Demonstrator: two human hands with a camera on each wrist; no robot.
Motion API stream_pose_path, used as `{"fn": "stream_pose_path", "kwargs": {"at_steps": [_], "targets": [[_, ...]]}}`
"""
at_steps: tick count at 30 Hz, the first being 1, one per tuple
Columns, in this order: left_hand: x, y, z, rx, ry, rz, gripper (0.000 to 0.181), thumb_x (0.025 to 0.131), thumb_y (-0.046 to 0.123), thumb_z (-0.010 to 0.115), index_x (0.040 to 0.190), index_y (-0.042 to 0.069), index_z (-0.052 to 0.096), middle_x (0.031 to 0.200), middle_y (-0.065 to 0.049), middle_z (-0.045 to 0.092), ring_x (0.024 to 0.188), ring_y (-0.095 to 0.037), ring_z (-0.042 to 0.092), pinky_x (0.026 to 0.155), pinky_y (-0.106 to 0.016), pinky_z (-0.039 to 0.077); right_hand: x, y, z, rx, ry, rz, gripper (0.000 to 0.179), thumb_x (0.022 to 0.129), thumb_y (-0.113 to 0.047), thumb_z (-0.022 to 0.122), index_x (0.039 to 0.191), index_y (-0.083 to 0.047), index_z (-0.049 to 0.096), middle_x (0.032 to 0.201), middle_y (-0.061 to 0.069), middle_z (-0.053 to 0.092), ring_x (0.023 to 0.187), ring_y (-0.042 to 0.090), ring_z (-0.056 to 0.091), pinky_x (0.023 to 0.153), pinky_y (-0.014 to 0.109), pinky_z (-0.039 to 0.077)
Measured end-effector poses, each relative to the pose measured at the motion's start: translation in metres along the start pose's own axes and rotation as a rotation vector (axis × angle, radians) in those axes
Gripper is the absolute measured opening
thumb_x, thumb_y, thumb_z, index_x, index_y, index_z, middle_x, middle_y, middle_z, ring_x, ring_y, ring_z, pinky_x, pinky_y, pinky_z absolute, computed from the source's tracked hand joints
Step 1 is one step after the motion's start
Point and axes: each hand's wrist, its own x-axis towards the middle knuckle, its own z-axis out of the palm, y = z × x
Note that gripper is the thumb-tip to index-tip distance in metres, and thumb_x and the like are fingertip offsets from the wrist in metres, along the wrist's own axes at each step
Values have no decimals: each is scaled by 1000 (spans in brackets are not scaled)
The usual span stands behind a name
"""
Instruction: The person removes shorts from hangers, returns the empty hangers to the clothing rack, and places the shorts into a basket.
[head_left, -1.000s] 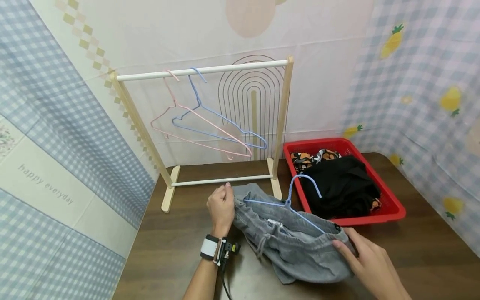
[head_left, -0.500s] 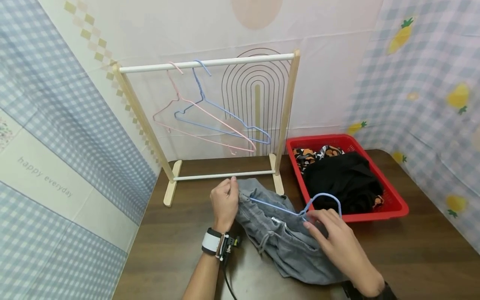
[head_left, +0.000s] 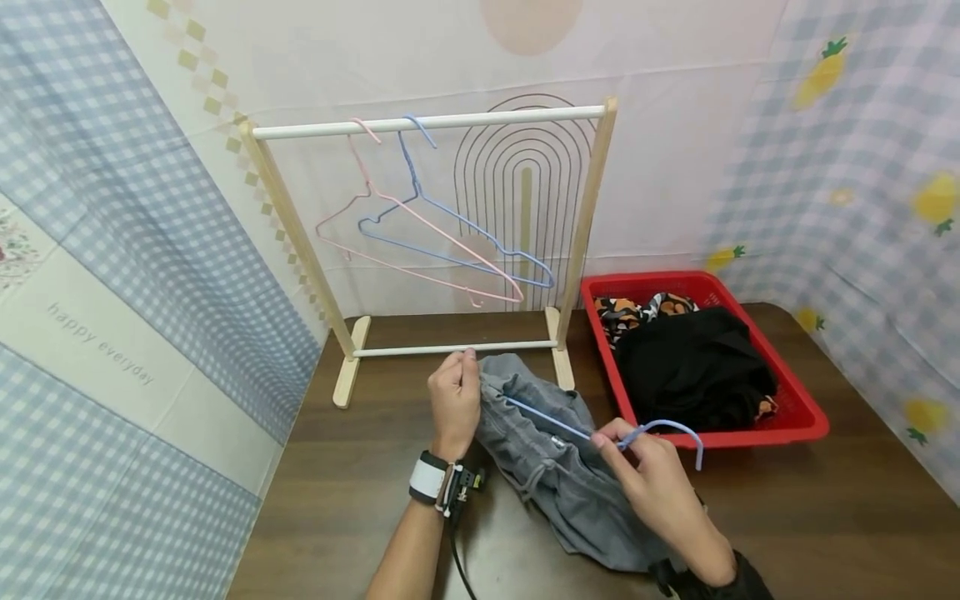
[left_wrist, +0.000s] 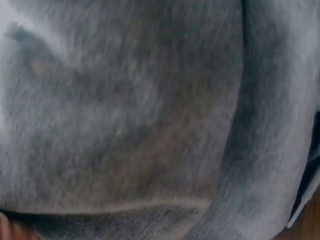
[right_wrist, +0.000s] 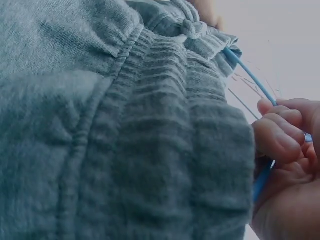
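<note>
Grey drawstring shorts (head_left: pixel 551 492) hang between my hands above the table, a blue hanger (head_left: pixel 551 418) set inside their waistband. My left hand (head_left: pixel 456 400) grips the waistband at its left end. With curled fingers, my right hand (head_left: pixel 652 475) holds the blue hanger just below its hook, which points right. In the right wrist view the elastic waistband (right_wrist: pixel 155 100) and knotted drawstring (right_wrist: pixel 192 27) show up close, beside the right hand (right_wrist: pixel 287 135) around the hanger. Grey cloth (left_wrist: pixel 125 110) fills the left wrist view. The hanger's lower part is hidden in the shorts.
A clothes rack (head_left: pixel 450 122) with wooden posts stands at the back. From its bar hang a pink hanger (head_left: pixel 420 218) and another blue hanger (head_left: pixel 480 229). To the right, a red basket (head_left: pixel 798 421) holds black and patterned clothes (head_left: pixel 693 367).
My right hand has left the right end of the waistband and taken hold of the hanger near its hook. The hook has tipped over to the right. The left hand keeps its grip.
</note>
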Motion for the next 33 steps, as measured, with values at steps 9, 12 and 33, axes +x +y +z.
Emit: {"fn": "stream_pose_path", "kwargs": {"at_steps": [9,12,33], "targets": [[1,0,6,-62,97,-87,53,107,6,60,55,8,53,69,-6,55,61,-12,46,54,-21,34,-1,-2,4,-16,23,-117,24,94,4,74,87,-17,64,67,-19,35,59,-3,35,53,15,32],[1,-4,3,-37,115,-36,52,106,4,62,54,7,53,73,-8,61,61,-14,50,56,-21,37,-3,-3,6,-14,19,-121,24,94,3,74,87,-18,65,67,-19,35,58,-4,34,52,14,32],[-1,-35,-16,269,164,313,37,95,-10,67,60,1,61,70,-10,59,56,-18,56,48,-25,44,-12,-2,10,5,-6,-114,20,95,0,74,90,-19,68,70,-21,39,62,-5,37,52,15,35]]}}
